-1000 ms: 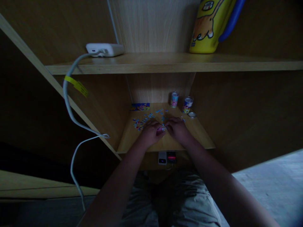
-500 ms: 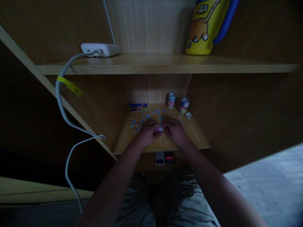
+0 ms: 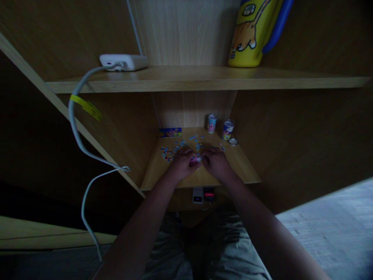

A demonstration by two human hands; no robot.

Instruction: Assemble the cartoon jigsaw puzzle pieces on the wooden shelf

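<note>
My left hand is closed, its fingers curled at a small joined cluster of pink and white jigsaw puzzle pieces low over the lower shelf board. Close by on the right, my right hand pinches at the cluster's right end; whatever lies between its fingertips is too small and dark to make out. Loose jigsaw pieces are scattered to the left of and beyond my hands, partly covered by the left one. A few blue pieces lie farther back.
Two small printed cans stand at the back right, with a round metal lid beside them. A colourful picture card lies back left. Above are a shelf, a white charger with a hanging cable, and a yellow mug.
Both hands stay almost in place at the pink cluster, with only slight finger movement. The whole view has shifted very slightly.
</note>
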